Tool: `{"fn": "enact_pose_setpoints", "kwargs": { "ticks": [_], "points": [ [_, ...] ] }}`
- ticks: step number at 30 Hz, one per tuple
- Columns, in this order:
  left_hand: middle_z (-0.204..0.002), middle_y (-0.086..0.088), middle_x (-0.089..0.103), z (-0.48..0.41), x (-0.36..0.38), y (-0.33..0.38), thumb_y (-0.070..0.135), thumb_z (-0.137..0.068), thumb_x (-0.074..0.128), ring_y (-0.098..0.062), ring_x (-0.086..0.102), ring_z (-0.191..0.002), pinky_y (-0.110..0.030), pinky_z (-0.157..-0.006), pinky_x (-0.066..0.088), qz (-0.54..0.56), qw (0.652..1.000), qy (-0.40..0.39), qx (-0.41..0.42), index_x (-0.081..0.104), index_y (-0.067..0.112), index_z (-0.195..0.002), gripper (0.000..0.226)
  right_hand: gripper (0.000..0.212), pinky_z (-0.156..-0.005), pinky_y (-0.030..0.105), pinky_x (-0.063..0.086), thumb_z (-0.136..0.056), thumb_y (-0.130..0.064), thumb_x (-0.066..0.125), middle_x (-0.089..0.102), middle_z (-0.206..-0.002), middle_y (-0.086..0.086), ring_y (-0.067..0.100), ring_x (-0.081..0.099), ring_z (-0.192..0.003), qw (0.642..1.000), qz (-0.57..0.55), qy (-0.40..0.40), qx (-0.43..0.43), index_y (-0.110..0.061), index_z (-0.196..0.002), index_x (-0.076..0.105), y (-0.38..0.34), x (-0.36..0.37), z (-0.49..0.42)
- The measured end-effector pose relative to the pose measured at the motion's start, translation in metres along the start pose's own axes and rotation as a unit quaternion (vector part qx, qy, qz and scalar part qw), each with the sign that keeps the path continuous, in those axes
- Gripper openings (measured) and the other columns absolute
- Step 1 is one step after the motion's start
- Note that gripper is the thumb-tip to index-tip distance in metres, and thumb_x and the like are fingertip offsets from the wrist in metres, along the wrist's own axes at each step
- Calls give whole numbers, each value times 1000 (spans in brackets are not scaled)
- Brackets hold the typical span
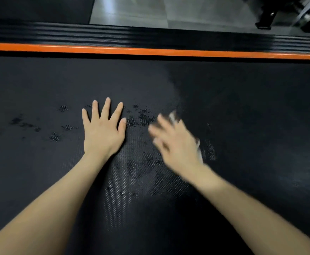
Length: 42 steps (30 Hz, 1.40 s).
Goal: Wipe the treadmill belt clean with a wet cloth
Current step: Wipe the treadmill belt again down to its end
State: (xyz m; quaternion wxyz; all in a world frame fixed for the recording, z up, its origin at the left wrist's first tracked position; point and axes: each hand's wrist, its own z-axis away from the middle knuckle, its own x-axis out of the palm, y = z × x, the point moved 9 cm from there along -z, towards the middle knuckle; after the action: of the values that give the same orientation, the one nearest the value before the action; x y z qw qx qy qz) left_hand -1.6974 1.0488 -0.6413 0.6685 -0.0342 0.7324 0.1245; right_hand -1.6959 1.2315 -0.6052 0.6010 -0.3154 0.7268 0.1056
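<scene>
— What is the belt (pixel 242 107) like?

— Black and matt, stamped all over with a fine grid of tiny dots. Dark, irregular blotches (pixel 143 116) that look damp lie scattered across it, thickest between the two hands. The part to the right reads darker than the greyer part to the left, with a curved border between them.

— And beyond it?

— A flat orange stripe (pixel 150 51) runs along the far edge, then a glossy black rail (pixel 150 35) with lengthwise ribs, then smooth grey floor (pixel 132 10).

— The hands?

— The left hand (pixel 102 131) lies palm down on the belt, fingers straight and fanned apart, holding nothing. The right hand (pixel 174 144) is blurred. Its fingers seem spread, but whether they curl into the cloth I cannot tell.

— Where is the cloth (pixel 172 116)?

— Under the right hand, on the belt. Only pale, whitish bits show, one past the fingertips and one at the hand's outer edge. Its texture is too smeared to make out. It lies apart from the left hand, to that hand's right.
</scene>
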Motion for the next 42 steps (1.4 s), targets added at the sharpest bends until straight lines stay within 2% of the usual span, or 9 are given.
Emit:
{"fn": "enact_pose_setpoints", "kwargs": {
  "ticks": [5,11,16,19,21,25,33,39,42],
  "points": [
    [-158,-5,18,2,0,0,52,-93,6,-33,6,-145,-54,-116,1,-6,1000,-1,3,21,31,-150,62,40,-101,56,39,-85,-26,56,52,-136,10,35,50,-124,987,13,-54,-152,-27,-125,56,-8,-1,32],
    [-158,-4,16,-1,3,-1,53,-92,5,-33,4,-146,-54,-116,0,-8,1000,-5,-4,20,33,-150,63,37,-113,48,22,-98,-31,41,35,-150,6,37,39,-131,985,41,3,166,-28,-132,52,93,9,-85],
    [-158,-4,17,1,1,-1,52,-92,6,-33,6,-145,-53,-116,0,-3,1000,1,0,22,33,-149,63,39,-109,51,28,-92,-34,39,45,-143,7,37,43,-129,998,9,-32,-50,-28,-127,57,-16,15,-2],
    [-158,-4,18,3,1,-1,52,-93,5,-33,7,-146,-53,-116,1,-3,1000,1,2,22,32,-149,62,40,-105,51,36,-85,-24,60,51,-138,10,35,49,-125,989,18,-44,-137,-26,-125,59,-11,6,5],
    [-158,-3,17,2,1,-1,52,-92,4,-32,6,-146,-53,-117,0,-5,1000,1,-1,21,33,-149,63,39,-101,52,40,-85,-17,63,52,-137,12,37,52,-121,997,40,-2,-60,-24,-123,60,33,1,-40],
    [-158,-2,16,0,2,0,52,-92,3,-32,5,-146,-53,-117,-1,1,1000,2,-4,21,34,-149,63,35,-112,48,22,-97,-29,42,36,-149,9,39,42,-127,984,39,24,172,-26,-131,53,92,11,-111],
    [-158,-3,17,2,0,-1,51,-92,3,-32,5,-146,-52,-117,1,-2,1000,0,2,21,32,-150,63,44,-106,49,34,-85,-20,66,47,-142,7,33,46,-128,985,11,-43,-164,-28,-127,58,4,13,-30],
    [-158,-2,18,-1,0,1,52,-92,4,-32,6,-146,-53,-117,0,-2,1000,1,-4,22,33,-149,63,37,-112,48,24,-97,-30,42,35,-150,8,38,41,-128,986,33,37,161,-28,-133,51,117,16,-151],
    [-158,-1,18,-1,0,1,53,-92,4,-31,6,-146,-53,-117,1,2,1000,1,-2,22,31,-150,64,37,-110,48,23,-97,-30,42,35,-149,10,40,42,-125,991,39,26,124,-24,-131,53,70,31,-158]
  ]
}}
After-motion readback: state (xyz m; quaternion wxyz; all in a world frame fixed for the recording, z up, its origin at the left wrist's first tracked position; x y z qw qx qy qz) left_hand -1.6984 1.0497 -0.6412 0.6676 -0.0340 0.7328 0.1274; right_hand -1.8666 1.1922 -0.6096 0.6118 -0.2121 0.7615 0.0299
